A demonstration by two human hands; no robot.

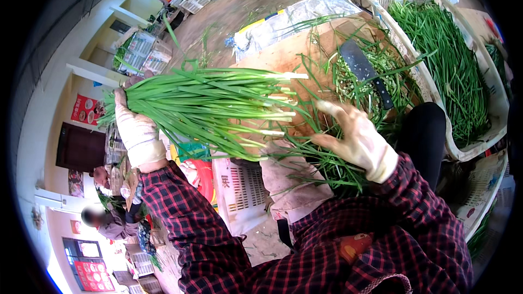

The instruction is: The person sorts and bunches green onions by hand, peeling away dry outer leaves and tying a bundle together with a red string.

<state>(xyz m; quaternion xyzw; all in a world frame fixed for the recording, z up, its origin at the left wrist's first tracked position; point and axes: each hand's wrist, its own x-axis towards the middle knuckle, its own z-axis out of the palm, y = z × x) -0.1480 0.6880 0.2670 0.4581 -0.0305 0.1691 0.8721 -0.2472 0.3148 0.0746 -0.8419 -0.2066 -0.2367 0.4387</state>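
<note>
My left hand (137,126), in a whitish knit glove, grips a large bunch of garlic chives (212,102) by its leafy end. The pale cut stems point right, over a wooden board (282,59). My right hand (355,139), gloved too, is to the right of the stem ends with fingers spread and holds nothing; loose green leaves lie below and around it. A cleaver (365,71) with a black riveted handle rests on chopped stem ends and leaf scraps (347,85) at the board's right side.
A white plastic crate (412,55) full of green chives stands at the right, another crate (482,188) below it. A perforated white crate (241,188) and a red bag (200,177) are under my left arm. A person (116,222) sits at the lower left.
</note>
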